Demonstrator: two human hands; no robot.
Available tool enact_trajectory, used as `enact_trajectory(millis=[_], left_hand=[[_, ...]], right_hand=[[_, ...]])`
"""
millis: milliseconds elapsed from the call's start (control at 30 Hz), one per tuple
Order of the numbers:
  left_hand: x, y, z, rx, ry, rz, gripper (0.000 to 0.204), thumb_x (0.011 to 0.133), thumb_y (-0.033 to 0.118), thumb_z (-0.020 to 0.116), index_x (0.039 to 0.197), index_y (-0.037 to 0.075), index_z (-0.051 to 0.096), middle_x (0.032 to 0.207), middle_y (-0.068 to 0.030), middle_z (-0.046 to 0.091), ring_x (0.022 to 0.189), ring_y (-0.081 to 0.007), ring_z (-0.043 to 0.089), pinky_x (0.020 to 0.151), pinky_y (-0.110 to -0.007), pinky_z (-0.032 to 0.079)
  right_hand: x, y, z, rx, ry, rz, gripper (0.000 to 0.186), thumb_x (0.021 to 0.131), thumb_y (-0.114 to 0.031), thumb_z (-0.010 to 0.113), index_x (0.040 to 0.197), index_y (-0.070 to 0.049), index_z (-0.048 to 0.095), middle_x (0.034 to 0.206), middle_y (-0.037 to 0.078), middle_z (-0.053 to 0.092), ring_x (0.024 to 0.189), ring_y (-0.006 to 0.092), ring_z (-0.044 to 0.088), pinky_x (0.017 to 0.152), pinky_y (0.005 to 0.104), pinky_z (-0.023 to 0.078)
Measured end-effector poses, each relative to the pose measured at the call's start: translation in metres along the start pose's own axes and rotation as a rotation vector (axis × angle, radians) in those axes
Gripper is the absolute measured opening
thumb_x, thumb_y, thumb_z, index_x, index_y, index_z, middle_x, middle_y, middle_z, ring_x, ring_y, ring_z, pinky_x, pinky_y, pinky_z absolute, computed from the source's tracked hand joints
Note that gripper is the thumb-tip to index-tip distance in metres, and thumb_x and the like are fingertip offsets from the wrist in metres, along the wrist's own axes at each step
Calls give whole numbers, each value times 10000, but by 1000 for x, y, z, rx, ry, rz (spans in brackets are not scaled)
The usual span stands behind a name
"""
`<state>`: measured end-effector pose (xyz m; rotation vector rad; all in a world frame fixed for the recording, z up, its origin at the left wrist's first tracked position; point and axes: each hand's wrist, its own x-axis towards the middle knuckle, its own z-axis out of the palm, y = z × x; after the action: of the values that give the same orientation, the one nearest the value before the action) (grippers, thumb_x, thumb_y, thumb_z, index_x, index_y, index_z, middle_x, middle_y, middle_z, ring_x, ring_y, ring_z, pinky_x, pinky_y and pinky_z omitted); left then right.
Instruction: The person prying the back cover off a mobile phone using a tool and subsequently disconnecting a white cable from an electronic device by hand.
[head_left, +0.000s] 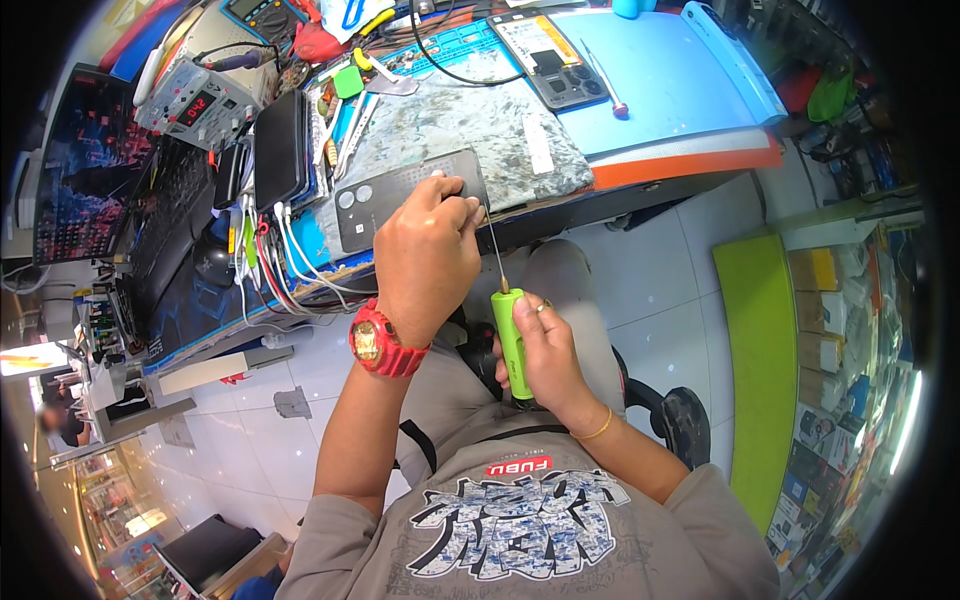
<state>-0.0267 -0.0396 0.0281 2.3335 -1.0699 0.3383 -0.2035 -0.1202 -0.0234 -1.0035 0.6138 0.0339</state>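
**Gripped: one green screwdriver, one dark phone back**

Closed tight around the green handle of one screwdriver (512, 340), right hand (545, 355) at centre frame, thin metal shaft pointing up toward the bench edge; fingers wrapped fully, thumb along the handle; one thin gold bangle at the wrist. Curled over the lower edge of one dark phone back (405, 198), left hand (425, 255) just above and left of the screwdriver, fingertips pressing down on the panel, palm turned away; hard to tell whether pinching or only pressing; one red wristwatch (378, 340) below it. Lying on one grey work mat (470, 130) in the upper middle, phone back with two round camera holes at its left end; screwdriver tip close beside the panel's right edge, contact not clear. Farther up, one second opened phone (548, 58) on one blue mat (670, 85); one bench power supply (200, 100) at upper left; several white cables (295, 255) hanging off the bench's left part.
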Motion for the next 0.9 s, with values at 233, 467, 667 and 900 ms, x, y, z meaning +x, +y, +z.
enact_trajectory(millis=[233,467,667,900], left_hand=[[2,1,-1,-12,-7,-19,101,905,85,850,985,23,849,1148,-142,809,1014,-362,796,822,-434,637],[3,2,-3,-22,-25,-27,100,908,87,846,984,22,846,1148,-139,807,962,-363,792,796,-437,634],[4,0,-3,-10,-24,-9,90,908,86,844,969,21,833,1137,-139,804,926,-363,790,772,-441,629],[6,1,-5,-18,-46,-34,85,895,76,840,959,24,819,1129,-137,803,901,-354,787,766,-442,624]], right_hand=[[4,7,-2,-8,-3,-50,534,1193,-470,506,1453,-10,588,845,73,657,569,129,635,515,286,535],[4,-2,-7,94,-23,9,504,1188,-451,529,1438,-17,592,856,76,667,594,141,667,533,296,561],[-1,-6,-9,190,-121,5,439,1192,-419,525,1408,-37,530,969,100,677,676,156,705,591,299,591],[5,-15,-7,-25,-155,-42,455,1206,-461,448,1470,-98,523,981,87,651,653,141,662,556,306,584]])
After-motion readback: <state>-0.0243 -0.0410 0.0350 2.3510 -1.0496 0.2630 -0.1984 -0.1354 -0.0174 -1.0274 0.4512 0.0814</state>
